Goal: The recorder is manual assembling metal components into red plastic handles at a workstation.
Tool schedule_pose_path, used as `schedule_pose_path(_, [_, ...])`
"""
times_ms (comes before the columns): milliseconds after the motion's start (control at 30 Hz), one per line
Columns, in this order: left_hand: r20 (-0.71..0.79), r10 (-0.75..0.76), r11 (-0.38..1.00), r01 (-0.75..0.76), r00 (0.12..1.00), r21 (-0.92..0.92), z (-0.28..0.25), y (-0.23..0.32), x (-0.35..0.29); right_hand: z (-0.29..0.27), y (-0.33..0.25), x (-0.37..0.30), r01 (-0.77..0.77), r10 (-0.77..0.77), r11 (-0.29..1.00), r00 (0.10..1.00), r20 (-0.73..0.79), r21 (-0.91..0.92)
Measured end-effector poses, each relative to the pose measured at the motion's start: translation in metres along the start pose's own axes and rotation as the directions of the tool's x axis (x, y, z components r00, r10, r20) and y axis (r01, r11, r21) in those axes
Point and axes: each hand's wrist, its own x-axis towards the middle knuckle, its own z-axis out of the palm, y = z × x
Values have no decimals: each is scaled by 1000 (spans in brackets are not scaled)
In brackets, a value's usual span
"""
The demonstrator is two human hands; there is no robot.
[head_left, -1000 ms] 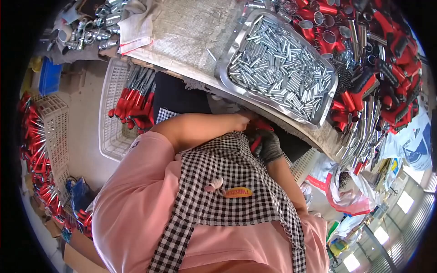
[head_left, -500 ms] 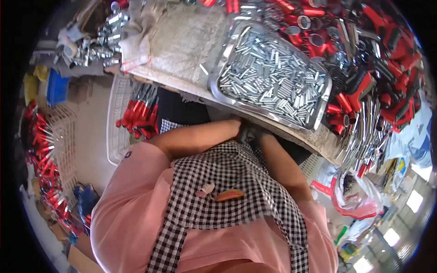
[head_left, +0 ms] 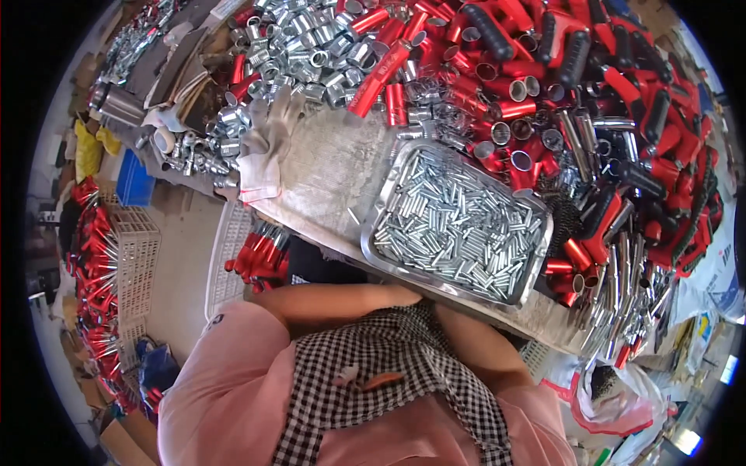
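My left forearm (head_left: pixel 350 303) and my right forearm (head_left: pixel 482 342) meet in front of my checked apron (head_left: pixel 357 357). Both hands are out of sight at the table's near edge, so what they hold or touch does not show. Just beyond that edge stands a metal tray (head_left: pixel 369 241) full of short silver metal pins (head_left: pixel 458 225). One loose pin (head_left: pixel 353 216) lies on the worn board (head_left: pixel 334 159) left of the tray.
Silver threaded collars (head_left: pixel 311 54), red tubes (head_left: pixel 381 78) and red-and-black handles (head_left: pixel 563 46) are heaped behind the tray. A pale work glove (head_left: pixel 268 140) lies at the board's left. White baskets (head_left: pixel 140 264) with red parts stand at left; a plastic bag (head_left: pixel 614 404) hangs at right.
My view has tilted up, so more of the heaps at the back shows and the table sits lower in the picture. My forearms stay together at the table edge; the hands remain hidden.
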Motion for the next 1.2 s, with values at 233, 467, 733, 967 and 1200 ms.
schedule_pose_path(233, [-29,2,985,3,1000,172,27,35,21,13,8,-37,200,-136,817,978,157,-541])
schedule_pose_path(467, [295,-260,512,390,919,-765,-23,-19,-34,-47,-20,-103,364,-80,458,926,370,-811])
schedule_pose_path(733, [-299,-221,-308,-358,928,-882,-43,39,-87,-34,-158,-151,292,-180,820,948,263,-493])
schedule_pose_path(967, [-760,-75,-224,-753,646,-618,-100,16,-199,35,-132,-97,-716,309,60,675,669,695])
schedule_pose_path(1200, [-748,-170,-297,-757,641,-581,-136,-52,-261,146,-183,-64,-811,161,224,577,801,540])
